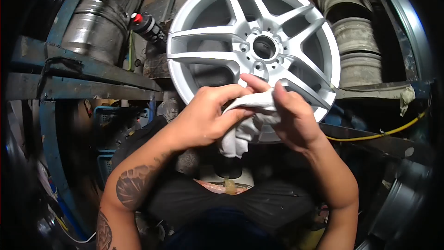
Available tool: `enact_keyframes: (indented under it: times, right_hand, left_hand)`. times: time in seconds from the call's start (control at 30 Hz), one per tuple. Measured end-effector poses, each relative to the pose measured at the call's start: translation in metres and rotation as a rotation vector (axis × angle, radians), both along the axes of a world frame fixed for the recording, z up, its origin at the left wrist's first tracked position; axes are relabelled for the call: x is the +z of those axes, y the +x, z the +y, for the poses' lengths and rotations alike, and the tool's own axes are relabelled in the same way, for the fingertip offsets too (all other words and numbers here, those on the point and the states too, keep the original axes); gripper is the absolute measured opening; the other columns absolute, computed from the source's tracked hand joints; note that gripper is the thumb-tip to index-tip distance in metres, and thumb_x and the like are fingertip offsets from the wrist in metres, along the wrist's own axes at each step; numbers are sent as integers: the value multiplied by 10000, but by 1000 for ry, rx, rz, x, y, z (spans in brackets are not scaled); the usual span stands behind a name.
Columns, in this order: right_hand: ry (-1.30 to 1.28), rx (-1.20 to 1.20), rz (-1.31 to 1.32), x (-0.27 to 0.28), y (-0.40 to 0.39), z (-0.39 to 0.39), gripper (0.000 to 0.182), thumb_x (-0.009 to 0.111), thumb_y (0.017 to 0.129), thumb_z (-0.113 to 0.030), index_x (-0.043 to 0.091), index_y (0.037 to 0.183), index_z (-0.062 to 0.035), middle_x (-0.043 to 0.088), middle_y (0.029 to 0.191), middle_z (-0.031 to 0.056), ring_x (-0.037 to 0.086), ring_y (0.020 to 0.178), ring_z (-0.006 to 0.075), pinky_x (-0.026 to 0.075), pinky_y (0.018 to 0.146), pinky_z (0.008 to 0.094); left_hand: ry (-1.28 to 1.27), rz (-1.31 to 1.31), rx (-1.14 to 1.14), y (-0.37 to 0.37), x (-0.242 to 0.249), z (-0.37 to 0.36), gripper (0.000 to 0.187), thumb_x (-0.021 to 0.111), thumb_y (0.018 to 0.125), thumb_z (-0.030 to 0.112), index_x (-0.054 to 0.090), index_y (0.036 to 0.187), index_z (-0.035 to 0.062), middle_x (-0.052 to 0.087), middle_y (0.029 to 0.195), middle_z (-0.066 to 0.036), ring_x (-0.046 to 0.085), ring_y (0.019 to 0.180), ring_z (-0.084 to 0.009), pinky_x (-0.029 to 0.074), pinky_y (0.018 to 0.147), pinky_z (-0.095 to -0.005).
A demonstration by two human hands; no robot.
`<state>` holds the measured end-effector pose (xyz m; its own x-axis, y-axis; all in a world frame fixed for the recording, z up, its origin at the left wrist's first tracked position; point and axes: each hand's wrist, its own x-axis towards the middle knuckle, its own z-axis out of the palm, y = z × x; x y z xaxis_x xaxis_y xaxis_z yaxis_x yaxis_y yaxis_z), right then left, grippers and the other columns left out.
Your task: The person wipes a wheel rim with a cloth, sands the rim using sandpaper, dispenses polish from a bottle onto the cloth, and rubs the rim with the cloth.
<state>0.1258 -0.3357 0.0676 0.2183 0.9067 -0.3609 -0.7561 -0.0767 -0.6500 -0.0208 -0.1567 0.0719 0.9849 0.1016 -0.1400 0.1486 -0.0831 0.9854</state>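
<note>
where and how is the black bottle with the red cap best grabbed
Probably round the upper body of the bottle, just below the red cap, coming in from the cap side. That end points up and left in the view, standing clear of the wheel, which crowds the lower end.

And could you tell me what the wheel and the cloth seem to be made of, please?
The wheel looks like metal, probably aluminium alloy, with a satin silver finish: its spokes are smooth and gently shiny. The cloth seems a soft, matte white fabric, perhaps cotton, bunching in loose folds.
</note>
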Motion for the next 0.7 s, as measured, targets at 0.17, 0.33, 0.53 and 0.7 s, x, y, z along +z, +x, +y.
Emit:
enact_keyframes:
  times: [0.17, 0.33, 0.53, 0.7]
  right_hand:
    - [412, 106, -369, 30, -1, 2, 448, 657, 1030, -360, 750, 1193, 47, 281, 1665, 333, 516, 1406, 393, 428, 1128, 455]
    - [239, 74, -831, 22, 22, 0, 267, 792, 936, -150, 762, 1140, 21, 734, 1133, 123, 668, 1107, 201, 504, 983, 341]
    - [-131, -264, -870, 32, 31, -6, 242, 787, 917, -81, 737, 1133, 15, 728, 998, 25, 662, 869, 92, 529, 793, 265]
    - [-48, -85, -1415, 7, 21, -3, 215, 811, 818, -122, 750, 996, -20, 671, 910, 133, 667, 825, 275, 529, 727, 363]
  left_hand:
    - [-810, 105, -304, 16, -24, 13, 271, 710, 956, 67, 687, 1215, -9, 727, 1103, -40, 667, 998, -113, 531, 899, -274]
    - [184, 31, -114, 52, -9, 73, 192, 821, 891, 206, 803, 1031, 75, 776, 951, -21, 698, 883, -104, 552, 817, -295]
    - [976, -89, 1010, 9, -92, 260, 458, 664, 974, 137, 597, 1399, -21, 686, 1322, -226, 656, 1243, -369, 495, 1073, -404]
    - [1112, -5, 815, 13, -121, 264, 811, 636, 904, -4, 237, 1607, -62, 391, 1599, -309, 443, 1453, -435, 372, 1207, -433]
